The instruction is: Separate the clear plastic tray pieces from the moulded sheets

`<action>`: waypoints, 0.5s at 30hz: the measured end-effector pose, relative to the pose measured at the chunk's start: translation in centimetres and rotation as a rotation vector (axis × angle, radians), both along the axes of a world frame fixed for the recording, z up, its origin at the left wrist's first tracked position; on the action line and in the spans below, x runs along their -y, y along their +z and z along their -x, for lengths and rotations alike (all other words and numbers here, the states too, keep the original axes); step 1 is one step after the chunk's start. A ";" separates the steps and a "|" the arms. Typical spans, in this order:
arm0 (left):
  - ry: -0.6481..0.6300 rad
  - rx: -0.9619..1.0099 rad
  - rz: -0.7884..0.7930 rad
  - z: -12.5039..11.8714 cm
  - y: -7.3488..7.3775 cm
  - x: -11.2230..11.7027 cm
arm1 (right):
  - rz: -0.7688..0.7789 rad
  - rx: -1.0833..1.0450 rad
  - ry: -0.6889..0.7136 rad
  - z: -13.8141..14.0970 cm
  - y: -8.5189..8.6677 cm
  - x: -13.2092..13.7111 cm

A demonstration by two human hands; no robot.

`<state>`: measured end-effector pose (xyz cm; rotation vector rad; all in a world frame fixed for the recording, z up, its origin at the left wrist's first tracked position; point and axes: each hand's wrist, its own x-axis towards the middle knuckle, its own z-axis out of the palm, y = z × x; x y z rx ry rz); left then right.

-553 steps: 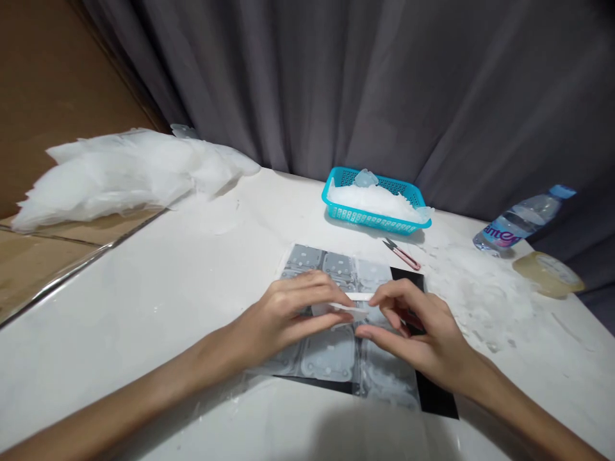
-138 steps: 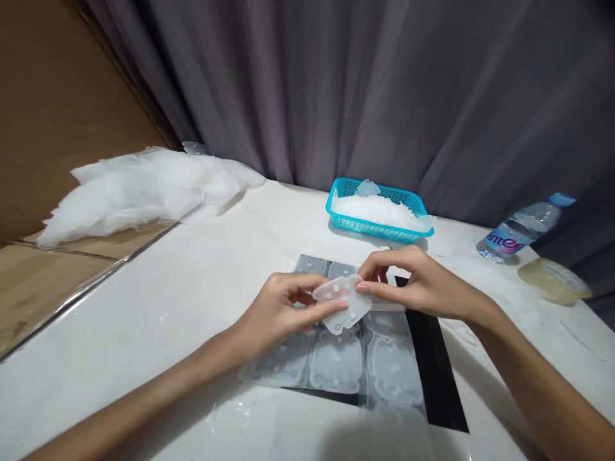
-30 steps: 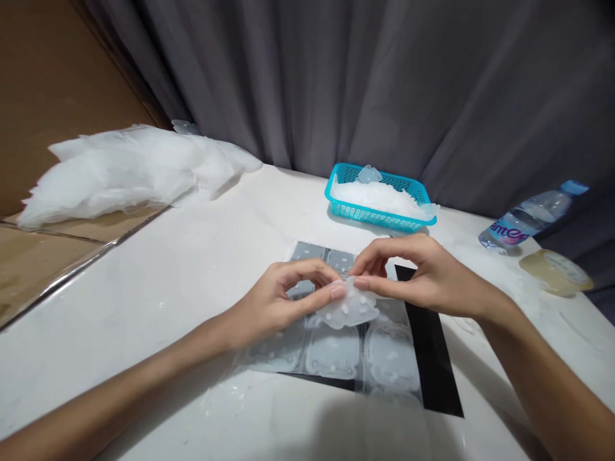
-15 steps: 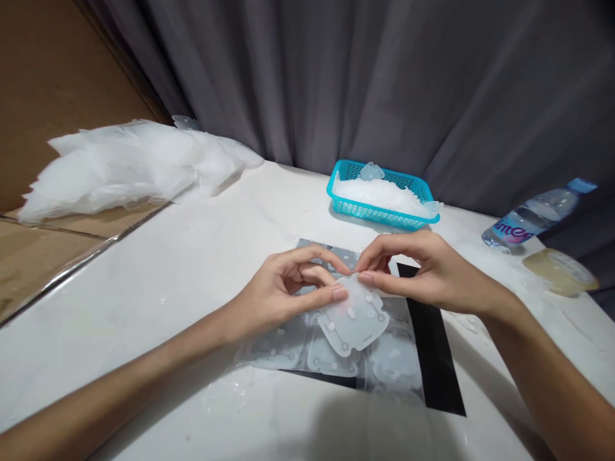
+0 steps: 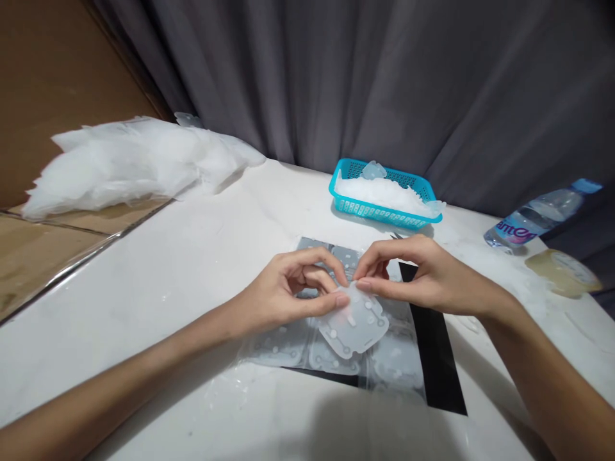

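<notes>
A translucent, roughly square plastic sheet [image 5: 358, 328] with notched edges and small white spots is tilted between my hands. Thumb and fingers of my left hand [image 5: 305, 282] pinch its upper left side. At its top corner, my right hand [image 5: 408, 272] grips the edge between thumb and index finger; the exact contact there is partly hidden. Beneath them lies a black board [image 5: 439, 358] bearing rows of similar translucent pieces [image 5: 396, 358], some covered by my hands.
A turquoise basket [image 5: 379, 214] of white translucent pieces stands behind. To its right are a water bottle [image 5: 538, 214] and a yellowish round container [image 5: 562, 272]. A pile of white translucent sheets [image 5: 139, 160] lies at left on cardboard [image 5: 52, 256]. A grey curtain [image 5: 307, 77] hangs behind.
Both hands keep their pinch on the plastic sheet, with only a slight shift of the fingers at its top corner. The whole view has moved slightly.
</notes>
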<state>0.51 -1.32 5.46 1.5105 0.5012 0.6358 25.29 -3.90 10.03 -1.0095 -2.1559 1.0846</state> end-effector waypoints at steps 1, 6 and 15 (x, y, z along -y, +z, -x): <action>-0.006 0.002 0.006 0.0 0.0 0.0 | 0.003 0.000 0.002 0.0 0.0 0.0; -0.005 0.020 0.047 -0.2 -0.1 0.0 | 0.025 0.008 -0.003 -0.1 -0.3 -0.1; 0.018 -0.057 -0.010 -0.1 -0.1 -0.1 | 0.047 0.018 -0.004 -0.1 -0.2 -0.2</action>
